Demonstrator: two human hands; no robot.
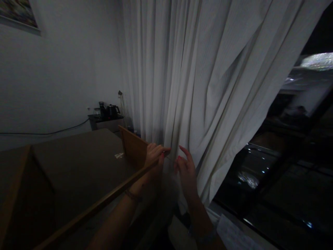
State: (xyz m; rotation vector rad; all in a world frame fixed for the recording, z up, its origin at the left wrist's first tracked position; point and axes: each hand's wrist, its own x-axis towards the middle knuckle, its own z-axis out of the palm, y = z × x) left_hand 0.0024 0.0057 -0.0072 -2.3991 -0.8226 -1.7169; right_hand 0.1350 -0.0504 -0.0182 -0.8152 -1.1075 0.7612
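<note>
My left hand [154, 155] is closed around the end of a long wooden panel [111, 195], whose narrow edge runs from the lower left toward the middle. Its index finger lies along the corner of the wood. Just right of that corner, my right hand [186, 168] is raised with index finger and thumb apart and the other fingers partly curled. I see nothing held in it. A white curtain [187, 69] hangs directly behind both hands. The room is dim and the small details between the hands are blurred.
Another wooden panel [134, 146] and a wooden piece on the left [22, 198] stand up from a grey-brown surface [83, 156]. Small pale pieces [119, 155] lie on it. A kettle [112, 110] stands on a cabinet [106, 121]. Dark glass [281, 180] is at the right.
</note>
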